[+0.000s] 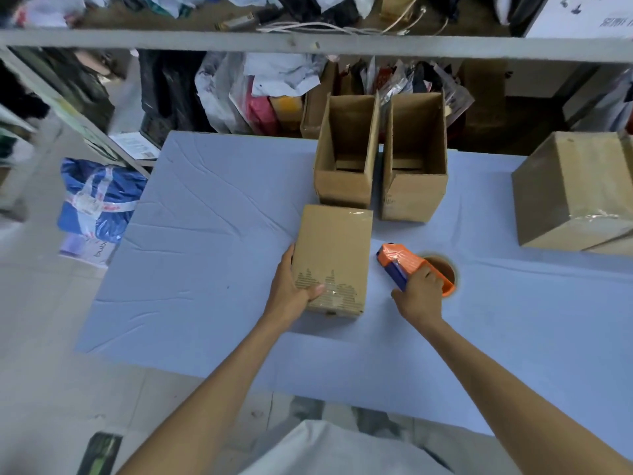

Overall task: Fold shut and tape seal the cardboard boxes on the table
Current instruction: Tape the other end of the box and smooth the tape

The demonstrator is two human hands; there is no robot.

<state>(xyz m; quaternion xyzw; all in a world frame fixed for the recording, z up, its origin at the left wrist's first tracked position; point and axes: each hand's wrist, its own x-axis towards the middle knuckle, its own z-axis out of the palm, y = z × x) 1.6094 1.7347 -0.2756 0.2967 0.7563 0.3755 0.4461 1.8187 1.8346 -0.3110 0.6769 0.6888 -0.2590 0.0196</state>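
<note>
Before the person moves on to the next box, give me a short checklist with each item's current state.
1. Closed box flaps folded shut: ok.
2. Clear tape on its near and far ends: ok; whether the whole seam is covered, cannot tell.
3. Left hand steadying that box at its near left corner: ok.
4. Right hand gripping the orange tape dispenser, which sits beside the box, not on it: ok.
5. Two open boxes, left and right, folded shut: not ok, both stand open.
6. Large box at the table's right edge closed and taped: ok.
</note>
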